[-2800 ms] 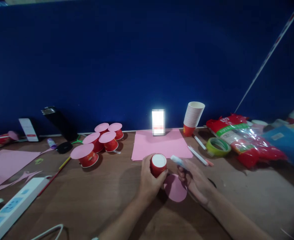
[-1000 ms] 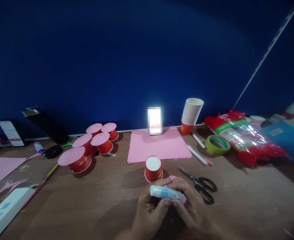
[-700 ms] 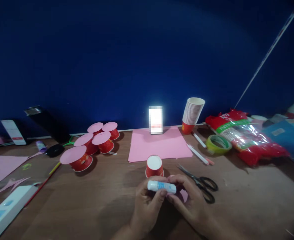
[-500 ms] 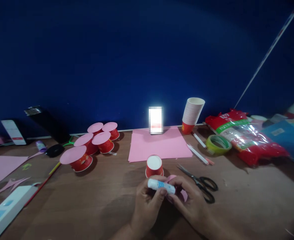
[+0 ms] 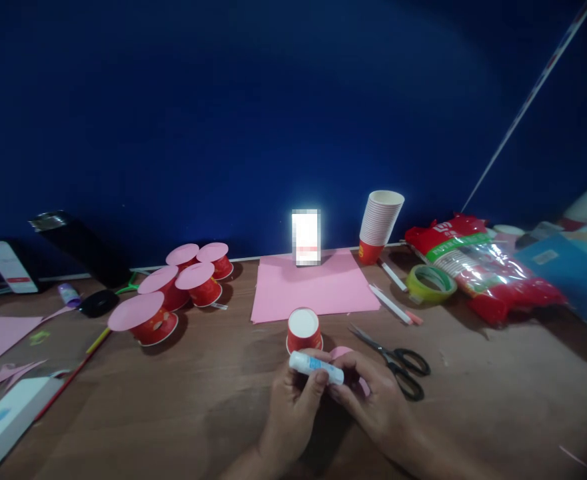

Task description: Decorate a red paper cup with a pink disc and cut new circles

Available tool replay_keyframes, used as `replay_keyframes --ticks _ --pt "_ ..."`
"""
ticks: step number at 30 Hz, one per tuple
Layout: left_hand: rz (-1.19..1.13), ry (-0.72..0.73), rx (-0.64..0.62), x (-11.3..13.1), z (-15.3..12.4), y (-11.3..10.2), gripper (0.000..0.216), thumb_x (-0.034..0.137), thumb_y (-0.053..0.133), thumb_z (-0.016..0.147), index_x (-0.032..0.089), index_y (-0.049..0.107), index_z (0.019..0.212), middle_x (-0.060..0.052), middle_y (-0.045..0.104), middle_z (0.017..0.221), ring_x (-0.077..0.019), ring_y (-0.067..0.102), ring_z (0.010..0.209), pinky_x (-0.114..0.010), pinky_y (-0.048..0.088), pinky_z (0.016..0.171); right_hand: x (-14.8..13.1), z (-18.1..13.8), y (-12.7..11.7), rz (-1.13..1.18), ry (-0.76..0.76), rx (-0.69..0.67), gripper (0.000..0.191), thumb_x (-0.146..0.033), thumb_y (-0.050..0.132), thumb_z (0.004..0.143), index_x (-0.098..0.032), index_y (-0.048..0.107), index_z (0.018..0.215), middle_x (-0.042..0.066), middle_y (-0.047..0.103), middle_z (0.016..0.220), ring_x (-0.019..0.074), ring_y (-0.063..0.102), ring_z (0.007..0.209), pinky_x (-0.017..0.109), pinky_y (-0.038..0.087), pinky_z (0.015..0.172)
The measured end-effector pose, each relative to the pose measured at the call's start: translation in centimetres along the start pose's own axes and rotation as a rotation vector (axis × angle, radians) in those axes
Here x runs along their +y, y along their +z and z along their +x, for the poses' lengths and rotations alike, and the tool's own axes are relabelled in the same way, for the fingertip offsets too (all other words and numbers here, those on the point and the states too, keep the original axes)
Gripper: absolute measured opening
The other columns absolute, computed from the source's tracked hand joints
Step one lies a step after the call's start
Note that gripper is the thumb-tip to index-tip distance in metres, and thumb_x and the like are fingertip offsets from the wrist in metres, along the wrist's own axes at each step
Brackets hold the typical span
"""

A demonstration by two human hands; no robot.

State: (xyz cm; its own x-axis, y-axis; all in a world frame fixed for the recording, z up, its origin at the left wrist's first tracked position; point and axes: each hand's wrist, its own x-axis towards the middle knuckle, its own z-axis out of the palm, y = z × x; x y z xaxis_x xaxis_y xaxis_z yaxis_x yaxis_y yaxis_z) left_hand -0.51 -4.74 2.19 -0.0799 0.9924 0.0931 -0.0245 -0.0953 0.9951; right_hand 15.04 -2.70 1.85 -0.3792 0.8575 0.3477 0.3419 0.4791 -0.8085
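A white glue stick with a blue label (image 5: 316,367) lies across my closed left hand (image 5: 296,400), pinched between thumb and fingers. My right hand (image 5: 373,393) is closed at the stick's right end, its fingertips close against it. A pink paper disc (image 5: 342,352) shows behind the right fingers, held by that hand and partly hidden. Just beyond the hands, an upside-down red paper cup (image 5: 304,327) stands with its white base up. Black-handled scissors (image 5: 398,363) lie to the right of my right hand.
At the left stand several upturned red cups topped with pink discs (image 5: 196,275), near a power strip (image 5: 10,417). Pink sheets (image 5: 313,290) lie in front of a lit phone (image 5: 306,237). A cup stack (image 5: 382,223), tape roll (image 5: 430,283) and red package (image 5: 483,267) stand at right.
The camera view has turned slightly, so things on the table appear shifted a little to the left. Both hands keep nearly the same grip on the glue stick and paper disc.
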Motion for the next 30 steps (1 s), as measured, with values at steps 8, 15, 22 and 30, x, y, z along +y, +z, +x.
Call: replay_keyframes --ticks 8,15,22,30 --pt "-0.065 -0.069 -0.021 -0.35 -0.37 0.16 0.032 0.046 0.062 0.082 0.015 0.066 0.09 0.0 0.061 0.068 -0.0068 0.045 0.049 -0.016 0.038 0.046 0.44 -0.15 0.16 0.057 0.036 -0.014 0.009 -0.028 0.054 0.089 -0.02 0.055 0.086 0.002 0.058 0.082 0.0148 0.054 0.072 0.025 0.043 0.065" --pt "-0.075 -0.088 -0.036 -0.43 -0.19 0.25 0.031 0.045 0.061 0.082 0.015 0.065 0.09 0.0 0.059 0.067 -0.0077 0.046 0.05 -0.017 0.038 0.047 0.03 -0.03 -0.12 0.022 0.029 -0.026 0.009 -0.028 0.052 0.09 -0.021 0.054 0.085 0.002 0.06 0.084 0.0145 0.056 0.073 0.024 0.045 0.067" --pt "-0.02 -0.045 -0.029 -0.36 -0.18 0.18 0.027 0.043 0.061 0.083 0.017 0.065 0.089 -0.003 0.065 0.077 -0.013 0.057 0.063 -0.021 0.044 0.056 -0.08 -0.1 -0.05 0.046 0.061 -0.074 0.013 -0.032 0.049 0.092 -0.021 0.055 0.087 0.002 0.06 0.085 0.0148 0.056 0.072 0.024 0.045 0.065" --pt "-0.017 -0.034 -0.03 -0.16 -0.08 0.26 0.025 0.04 0.06 0.084 0.017 0.067 0.089 -0.005 0.069 0.084 -0.0184 0.063 0.079 -0.026 0.048 0.071 0.02 -0.24 -0.02 0.112 0.088 -0.1 0.015 -0.033 0.047 0.093 -0.023 0.058 0.095 0.002 0.061 0.09 0.0167 0.058 0.082 0.024 0.046 0.072"
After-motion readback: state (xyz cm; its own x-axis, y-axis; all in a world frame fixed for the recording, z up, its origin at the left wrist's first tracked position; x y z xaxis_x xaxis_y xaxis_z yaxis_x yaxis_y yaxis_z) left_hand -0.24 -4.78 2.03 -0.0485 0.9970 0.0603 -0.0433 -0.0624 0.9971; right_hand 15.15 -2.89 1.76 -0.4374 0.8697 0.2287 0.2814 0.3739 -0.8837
